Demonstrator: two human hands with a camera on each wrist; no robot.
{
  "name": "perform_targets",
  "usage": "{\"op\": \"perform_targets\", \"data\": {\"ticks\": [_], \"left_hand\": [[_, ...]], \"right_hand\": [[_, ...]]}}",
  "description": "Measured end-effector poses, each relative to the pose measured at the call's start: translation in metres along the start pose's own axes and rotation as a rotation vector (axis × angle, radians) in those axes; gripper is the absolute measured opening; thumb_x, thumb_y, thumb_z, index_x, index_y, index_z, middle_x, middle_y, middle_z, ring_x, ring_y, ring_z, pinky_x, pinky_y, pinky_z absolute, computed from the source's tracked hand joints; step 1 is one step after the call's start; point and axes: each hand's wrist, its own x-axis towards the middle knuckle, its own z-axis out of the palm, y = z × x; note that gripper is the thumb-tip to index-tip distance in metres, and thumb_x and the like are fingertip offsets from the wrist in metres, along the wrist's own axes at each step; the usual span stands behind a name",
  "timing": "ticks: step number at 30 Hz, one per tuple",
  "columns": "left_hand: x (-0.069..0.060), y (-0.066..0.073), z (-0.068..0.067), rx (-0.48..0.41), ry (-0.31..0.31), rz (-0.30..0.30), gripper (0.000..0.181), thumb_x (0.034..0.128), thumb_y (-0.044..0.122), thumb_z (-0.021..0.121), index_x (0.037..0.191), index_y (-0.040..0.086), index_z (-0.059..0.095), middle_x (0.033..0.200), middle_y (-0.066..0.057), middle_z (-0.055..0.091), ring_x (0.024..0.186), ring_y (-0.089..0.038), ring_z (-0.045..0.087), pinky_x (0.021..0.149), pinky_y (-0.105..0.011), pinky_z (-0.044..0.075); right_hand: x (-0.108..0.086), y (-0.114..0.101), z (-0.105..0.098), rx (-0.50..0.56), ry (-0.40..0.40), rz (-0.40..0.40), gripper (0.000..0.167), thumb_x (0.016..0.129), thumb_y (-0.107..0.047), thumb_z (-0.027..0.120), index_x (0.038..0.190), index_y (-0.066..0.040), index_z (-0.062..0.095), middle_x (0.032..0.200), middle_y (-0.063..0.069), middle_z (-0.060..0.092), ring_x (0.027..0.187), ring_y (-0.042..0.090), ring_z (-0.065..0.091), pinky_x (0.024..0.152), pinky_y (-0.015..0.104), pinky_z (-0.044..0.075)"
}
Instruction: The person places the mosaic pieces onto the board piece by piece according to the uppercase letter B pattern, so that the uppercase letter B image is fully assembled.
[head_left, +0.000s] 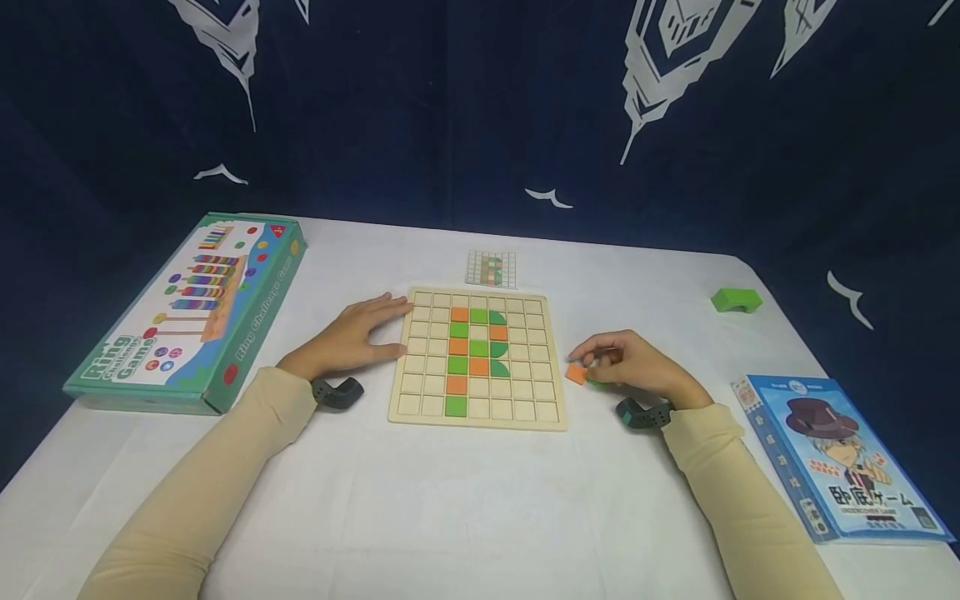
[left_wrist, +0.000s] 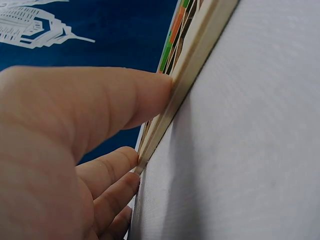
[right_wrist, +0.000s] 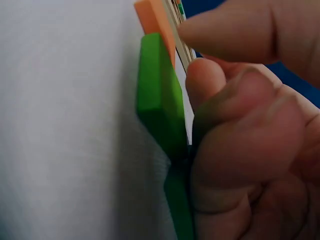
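Observation:
A wooden grid board (head_left: 408, 408) lies flat on the white table, holding orange and light green square tiles and several dark green rounded tiles. The left hand (head_left: 351, 337) stays at its left edge, thumb and fingertips touching the rim with fingers extended, as the left wrist view confirms. Right of the board, the right hand (head_left: 633, 362) bends its fingers over loose tiles. An orange tile (head_left: 576, 373) and a green tile (right_wrist: 160, 90) lie close together under it. A darker patch shows between its fingertips; whether they pinch a tile is unclear.
Behind the board lies a small pattern card (head_left: 491, 269). A Ring Challenge Game box (head_left: 187, 317) is at the left; a blue game box (head_left: 847, 458) sits at the front right. A green arched block (head_left: 737, 300) stands at the back right.

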Motion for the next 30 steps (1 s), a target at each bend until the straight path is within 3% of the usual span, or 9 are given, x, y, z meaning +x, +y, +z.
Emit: {"op": "perform_targets", "data": {"ticks": [6, 13, 17, 30], "left_hand": [[0.0, -0.001, 0.0, 0.0, 0.003, 0.006, 0.078, 0.1004, 0.034, 0.071, 0.166, 0.006, 0.042, 0.175, -0.015, 0.033, 0.166, -0.038, 0.016, 0.132, -0.064, 0.01], [-0.001, -0.001, -0.001, -0.007, 0.001, 0.007, 0.078, 0.1003, 0.034, 0.072, 0.167, 0.007, 0.042, 0.175, -0.015, 0.033, 0.166, -0.037, 0.016, 0.132, -0.064, 0.011], [-0.001, 0.0, -0.001, -0.006, 0.0, 0.006, 0.078, 0.1003, 0.034, 0.071, 0.167, 0.007, 0.041, 0.175, -0.015, 0.033, 0.166, -0.037, 0.016, 0.132, -0.064, 0.01], [0.0, -0.001, 0.0, -0.011, -0.003, 0.0, 0.078, 0.1007, 0.035, 0.071, 0.167, 0.008, 0.041, 0.176, -0.014, 0.032, 0.166, -0.037, 0.015, 0.132, -0.064, 0.01]], "right_hand": [[0.0, -0.008, 0.004, -0.157, -0.016, -0.063, 0.038, 0.085, 0.011, 0.076, 0.122, 0.008, 0.075, 0.106, 0.012, 0.07, 0.062, 0.009, 0.046, 0.056, 0.022, 0.039], [0.004, -0.009, 0.013, -0.281, 0.096, -0.013, 0.028, 0.087, 0.004, 0.084, 0.114, 0.003, 0.077, 0.096, 0.006, 0.066, 0.066, 0.012, 0.048, 0.059, 0.024, 0.04], [0.006, -0.01, 0.015, -0.298, 0.141, 0.027, 0.028, 0.088, 0.0, 0.084, 0.114, 0.001, 0.076, 0.091, 0.004, 0.063, 0.065, 0.013, 0.049, 0.057, 0.024, 0.04], [0.005, -0.012, 0.015, -0.298, 0.157, 0.091, 0.023, 0.09, -0.003, 0.082, 0.112, 0.002, 0.076, 0.089, 0.005, 0.067, 0.06, 0.014, 0.052, 0.05, 0.025, 0.047]]}}
